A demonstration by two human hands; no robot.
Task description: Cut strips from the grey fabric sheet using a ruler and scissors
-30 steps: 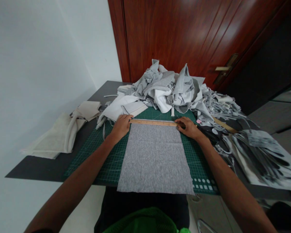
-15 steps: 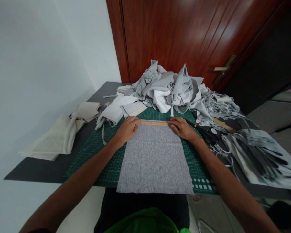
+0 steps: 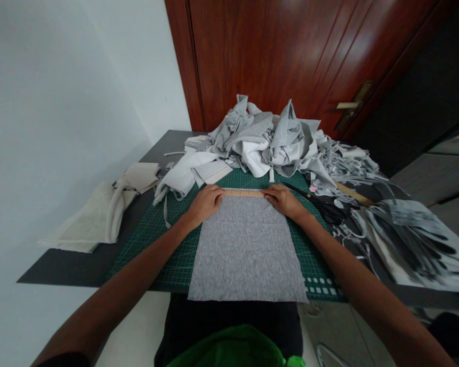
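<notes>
A piece of grey fabric (image 3: 248, 250) lies flat on the green cutting mat (image 3: 176, 262), its near edge hanging slightly over the table's front. Along its far edge rests a thin wooden ruler (image 3: 243, 193). My left hand (image 3: 207, 202) has its fingers curled together on the ruler's left end. At the right end, my right hand (image 3: 282, 199) holds the ruler in the same way, fingers closed. Both hands touch the fabric's far corners. Black scissors (image 3: 317, 203) lie on the mat just right of my right hand.
A heap of grey and white cloth scraps (image 3: 260, 137) fills the back. Cream cloth (image 3: 95, 219) lies at the left. Stacked grey fabric pieces (image 3: 416, 244) sit at the right, near another wooden strip (image 3: 354, 193). Behind stands a brown door (image 3: 268, 56).
My right hand has shifted slightly left along the ruler, showing more of the scissors. My left hand appears slightly farther right, partly with a small shift of the view.
</notes>
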